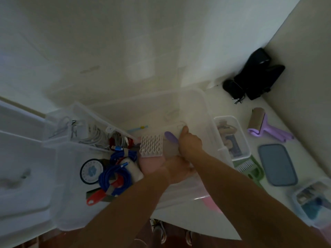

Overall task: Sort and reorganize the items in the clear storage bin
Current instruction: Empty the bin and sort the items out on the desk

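1. clear plastic storage bin sits on the white table, both hands reaching inside it.
2. right hand has its fingers curled on a translucent flat piece, beside one purple handle.
3. left hand lies low in the bin; whether its fingers grip anything cannot be told.
4. two coiled blue cables, one white ridged pad.
5. outside: one lilac lint roller, one blue lid.
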The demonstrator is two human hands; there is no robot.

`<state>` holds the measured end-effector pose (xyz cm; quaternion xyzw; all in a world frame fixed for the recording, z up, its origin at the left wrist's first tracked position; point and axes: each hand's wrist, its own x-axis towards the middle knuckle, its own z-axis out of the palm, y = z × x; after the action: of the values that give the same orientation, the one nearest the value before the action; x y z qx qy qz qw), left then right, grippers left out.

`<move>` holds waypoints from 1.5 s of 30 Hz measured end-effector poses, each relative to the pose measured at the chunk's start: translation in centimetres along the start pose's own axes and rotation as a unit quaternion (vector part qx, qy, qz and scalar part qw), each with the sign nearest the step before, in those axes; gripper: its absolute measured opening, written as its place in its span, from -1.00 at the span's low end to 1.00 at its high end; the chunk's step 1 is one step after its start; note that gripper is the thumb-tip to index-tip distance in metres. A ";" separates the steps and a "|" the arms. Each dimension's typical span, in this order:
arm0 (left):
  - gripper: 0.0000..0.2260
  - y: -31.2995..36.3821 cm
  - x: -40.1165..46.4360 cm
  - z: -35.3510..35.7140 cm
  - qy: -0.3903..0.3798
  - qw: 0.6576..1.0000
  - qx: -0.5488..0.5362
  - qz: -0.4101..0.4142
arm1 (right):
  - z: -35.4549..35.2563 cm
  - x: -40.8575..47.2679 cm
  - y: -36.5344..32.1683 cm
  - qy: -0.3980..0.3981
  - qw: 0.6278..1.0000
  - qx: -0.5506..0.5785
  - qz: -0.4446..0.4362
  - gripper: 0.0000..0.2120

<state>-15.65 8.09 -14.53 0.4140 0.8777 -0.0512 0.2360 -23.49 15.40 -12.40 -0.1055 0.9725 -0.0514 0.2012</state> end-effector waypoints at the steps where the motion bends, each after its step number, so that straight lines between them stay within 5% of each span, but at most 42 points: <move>1: -0.49 0.2 -0.7 -1.4 0.026 0.999 -0.045 -0.001 | 0.1 0.2 -0.1 0.000 1.000 0.000 0.010 -0.53; 4: -0.84 0.0 -2.8 -2.7 0.120 0.990 -0.074 -0.020 | 0.1 0.5 -0.2 -0.021 0.997 0.063 0.040 -0.57; 7: -0.74 -0.5 -4.3 -2.9 0.088 0.972 -0.205 -0.079 | -0.4 -0.1 -0.4 -0.026 1.000 -0.012 0.007 -0.55; 11: -0.74 0.4 -5.7 -4.0 0.110 0.892 -0.351 -0.263 | -2.7 -0.6 -1.5 0.020 0.999 0.041 -0.027 -0.79; 13: -0.79 0.5 -6.9 -4.6 0.133 0.798 -0.489 -0.325 | -4.7 -1.1 -1.9 0.049 0.992 0.105 -0.056 -0.76; 14: -0.78 0.4 -7.6 -5.1 0.155 0.718 -0.579 -0.354 | -6.0 -1.6 -1.9 0.060 0.987 0.133 -0.073 -0.76; 17: -0.77 0.8 -9.0 -8.0 0.236 0.394 -0.796 -0.394 | -10.1 -3.8 -1.0 0.013 0.942 0.327 -0.069 -0.77; 18: -0.75 0.9 -9.3 -9.0 0.261 0.327 -0.822 -0.386 | -11.4 -4.9 -0.5 -0.020 0.903 0.425 -0.055 -0.75; 21: -0.73 2.5 -10.0 -12.3 0.342 0.252 -0.858 -0.288 | -14.0 -8.7 1.3 -0.091 0.782 0.617 -0.018 -0.74; 23: -0.69 4.3 -10.3 -14.3 0.351 0.246 -0.876 -0.224 | -14.8 -11.0 2.8 -0.118 0.724 0.680 -0.011 -0.78; 25: -0.63 6.1 -9.9 -15.9 0.346 0.278 -0.880 -0.167 | -15.6 -13.0 4.8 -0.128 0.677 0.725 -0.019 -0.76; 29: -0.64 10.0 -8.4 -18.8 0.346 0.348 -0.863 -0.117 | -16.7 -16.4 9.3 -0.099 0.641 0.761 -0.028 -0.69; 37: -0.76 16.7 -0.6 -21.8 0.374 0.560 -0.724 -0.149 | -14.9 -20.5 17.4 0.024 0.504 0.863 0.035 -0.75; 41: -0.75 19.5 4.0 -22.5 0.347 0.656 -0.654 -0.148 | -13.3 -21.3 20.0 0.095 0.483 0.866 0.089 -0.79; 43: -0.76 20.1 5.9 -22.5 0.307 0.664 -0.665 -0.150 | -12.8 -21.3 21.4 0.115 0.485 0.859 0.117 -0.80; 45: -0.62 20.4 7.0 -21.6 0.293 0.600 -0.721 -0.183 | -12.4 -21.3 22.9 0.115 0.499 0.847 0.140 -0.80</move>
<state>-12.17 32.46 3.49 -0.0676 0.7087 0.6803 0.1741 -13.55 43.22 3.76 0.2594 0.4800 -0.8337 0.0848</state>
